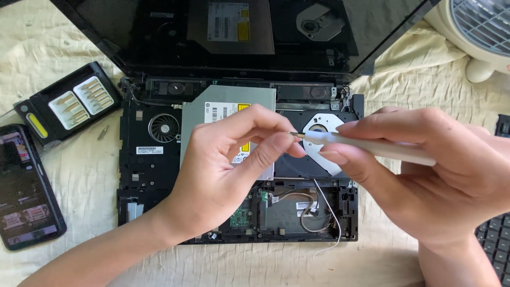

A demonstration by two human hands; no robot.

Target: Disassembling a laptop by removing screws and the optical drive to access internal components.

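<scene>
Nearest the camera, a white screwdriver (pixel 372 146) is gripped in the right hand (pixel 441 180), closed around its handle. Its long axis runs almost level across the view, tip pointing left. The small metal bit (pixel 293 135) at that tip is pinched between thumb and fingers of the left hand (pixel 228 170), apparently so that it can be seated or steadied while the handle is braced.

Both hands are held just above an opened laptop base (pixel 159 175), laid flat on a cream cloth (pixel 85 175). Directly beneath them an optical drive (pixel 223 103) rests on the base, its silver cover upward, with a cooling fan (pixel 163 127) to its left.

Further left, a phone (pixel 26 186) and an open bit case (pixel 69 103) are kept within reach. Beyond, the laptop's dark screen (pixel 159 32) leans back, and a white fan (pixel 478 32) stands at the far right.
</scene>
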